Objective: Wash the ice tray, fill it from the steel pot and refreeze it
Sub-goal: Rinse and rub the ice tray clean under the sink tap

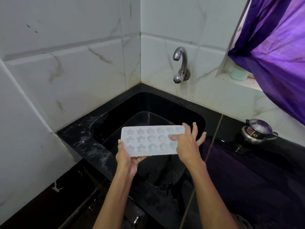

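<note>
Over the black sink (196, 116), the white ice tray (148, 140) rests nearly level on the left hand (127, 158), whose fingers curl under its near corner. The right hand (186, 146) has spread fingers, thumb rubbing a mould. With so slight a hold, wet plastic could slip into the basin. The tap (180, 63) looks dry.

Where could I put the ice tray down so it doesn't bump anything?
The bare black counter between the sink and the steel pot looks free. The wet ledge left of the sink, under the wall tiles, is bare but narrow. The windowsill is crowded by the cup and purple curtain.
</note>
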A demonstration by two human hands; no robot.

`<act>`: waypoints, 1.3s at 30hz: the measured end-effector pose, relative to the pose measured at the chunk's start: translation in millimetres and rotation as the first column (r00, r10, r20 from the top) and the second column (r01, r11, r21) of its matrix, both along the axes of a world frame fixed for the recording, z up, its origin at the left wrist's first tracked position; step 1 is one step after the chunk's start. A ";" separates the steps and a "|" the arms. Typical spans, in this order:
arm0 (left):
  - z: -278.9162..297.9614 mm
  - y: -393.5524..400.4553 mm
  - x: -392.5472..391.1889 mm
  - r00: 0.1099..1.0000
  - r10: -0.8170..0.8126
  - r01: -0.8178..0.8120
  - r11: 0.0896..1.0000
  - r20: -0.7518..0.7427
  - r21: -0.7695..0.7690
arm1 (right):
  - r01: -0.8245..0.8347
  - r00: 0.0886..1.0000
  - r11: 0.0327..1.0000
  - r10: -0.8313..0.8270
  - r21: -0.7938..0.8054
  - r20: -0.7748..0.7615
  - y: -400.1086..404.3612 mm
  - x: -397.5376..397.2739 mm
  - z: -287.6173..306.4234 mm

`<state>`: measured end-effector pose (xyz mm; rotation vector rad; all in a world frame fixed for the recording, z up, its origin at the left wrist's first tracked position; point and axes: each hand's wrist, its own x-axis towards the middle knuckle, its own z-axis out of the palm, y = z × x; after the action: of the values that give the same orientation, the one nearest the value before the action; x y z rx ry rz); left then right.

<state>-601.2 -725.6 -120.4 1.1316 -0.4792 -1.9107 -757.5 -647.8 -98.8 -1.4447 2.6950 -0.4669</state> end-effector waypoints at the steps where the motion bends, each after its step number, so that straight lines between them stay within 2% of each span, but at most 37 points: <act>1: 0.0 0.0 0.4 1.000 0.001 -0.001 1.000 0.005 -0.002 | -0.005 1.000 1.000 0.005 0.004 0.003 0.5 0.3 -0.8; 12: 2.3 6.9 -1.3 1.000 -0.007 0.007 1.000 0.006 -0.025 | 0.000 0.999 0.999 0.002 0.050 -0.036 4.6 0.8 1.4; 18: 1.1 9.5 -2.1 1.000 -0.004 0.004 1.000 0.014 -0.029 | -0.001 1.000 0.999 -0.001 -0.049 -0.030 3.8 1.9 4.6; 25: 4.6 13.9 -4.0 1.000 -0.010 0.011 0.999 0.021 -0.047 | -0.111 0.993 0.992 0.113 0.060 -0.026 -2.1 18.7 6.3; 39: 7.1 17.2 -6.0 1.000 -0.014 0.016 0.998 0.025 -0.055 | -0.081 0.997 0.995 0.080 0.054 0.009 3.3 16.9 12.4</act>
<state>-607.2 -708.4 -113.3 1.1198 -0.5523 -1.8869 -740.6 -644.6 -86.4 -1.5273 2.6109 -0.3893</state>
